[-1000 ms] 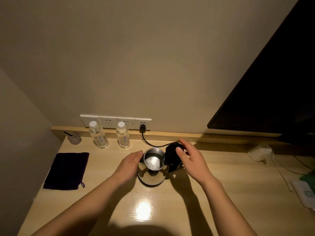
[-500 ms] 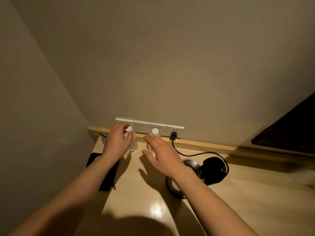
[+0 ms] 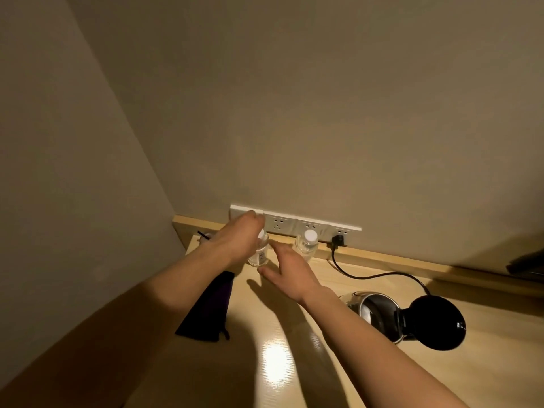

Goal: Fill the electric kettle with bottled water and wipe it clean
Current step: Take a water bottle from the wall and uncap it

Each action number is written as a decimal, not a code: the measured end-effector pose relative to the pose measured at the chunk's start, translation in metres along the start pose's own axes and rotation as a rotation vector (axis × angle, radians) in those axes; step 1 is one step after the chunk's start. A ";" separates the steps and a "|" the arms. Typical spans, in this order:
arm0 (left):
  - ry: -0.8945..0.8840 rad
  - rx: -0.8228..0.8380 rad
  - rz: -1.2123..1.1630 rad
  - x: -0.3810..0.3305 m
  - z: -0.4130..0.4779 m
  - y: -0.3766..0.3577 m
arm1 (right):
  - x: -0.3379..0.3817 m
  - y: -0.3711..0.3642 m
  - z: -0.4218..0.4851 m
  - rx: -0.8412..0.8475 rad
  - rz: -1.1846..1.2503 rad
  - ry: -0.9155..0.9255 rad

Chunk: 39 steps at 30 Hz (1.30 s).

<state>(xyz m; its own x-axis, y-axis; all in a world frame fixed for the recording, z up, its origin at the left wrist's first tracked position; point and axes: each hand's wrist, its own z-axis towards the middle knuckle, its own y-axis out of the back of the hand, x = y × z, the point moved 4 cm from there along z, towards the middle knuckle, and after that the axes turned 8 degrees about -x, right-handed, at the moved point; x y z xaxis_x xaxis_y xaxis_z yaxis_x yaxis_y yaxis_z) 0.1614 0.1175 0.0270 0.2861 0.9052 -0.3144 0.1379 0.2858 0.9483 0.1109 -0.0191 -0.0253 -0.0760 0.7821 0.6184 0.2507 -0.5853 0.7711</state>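
Two clear water bottles with white caps stand at the back of the wooden desk. My left hand is wrapped around the top of the left bottle. My right hand hovers just right of it, fingers spread, holding nothing. The second bottle stands free behind my right hand. The steel electric kettle sits at the right with its black lid flipped open. A dark purple cloth lies flat on the desk at the left, under my left forearm.
A white socket strip runs along the wall, with the kettle's black cord plugged in. A small glass object with a dark stick stands in the left corner. A dark screen edge shows at the right.
Both hands left the kettle and went to the bottles. The left hand has closed on the left bottle's top. The view swung left, putting the kettle at the right.
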 end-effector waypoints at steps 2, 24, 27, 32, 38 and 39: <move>-0.037 -0.003 -0.005 0.002 -0.008 0.002 | -0.001 -0.004 0.005 -0.027 0.068 -0.035; -0.197 -0.088 -0.296 -0.022 -0.069 0.031 | 0.002 -0.030 -0.046 -0.332 0.487 -0.148; -0.464 0.076 -0.293 -0.022 -0.059 0.040 | 0.002 -0.024 -0.047 -0.333 0.448 -0.139; -0.490 0.047 -0.158 -0.030 -0.048 0.041 | 0.000 -0.021 -0.050 -0.331 0.419 -0.151; -0.185 -0.211 -0.238 -0.035 -0.065 0.029 | 0.002 -0.018 -0.053 -0.364 0.413 -0.179; -0.113 -0.242 -0.261 -0.036 -0.070 0.028 | 0.001 -0.019 -0.054 -0.364 0.412 -0.180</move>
<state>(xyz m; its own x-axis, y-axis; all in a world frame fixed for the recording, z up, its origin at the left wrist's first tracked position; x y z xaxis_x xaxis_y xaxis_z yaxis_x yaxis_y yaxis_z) 0.0889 0.1154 0.0678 0.3757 0.7554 -0.5369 -0.0047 0.5809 0.8140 0.0540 -0.0181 -0.0314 0.1309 0.4792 0.8679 -0.1253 -0.8604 0.4940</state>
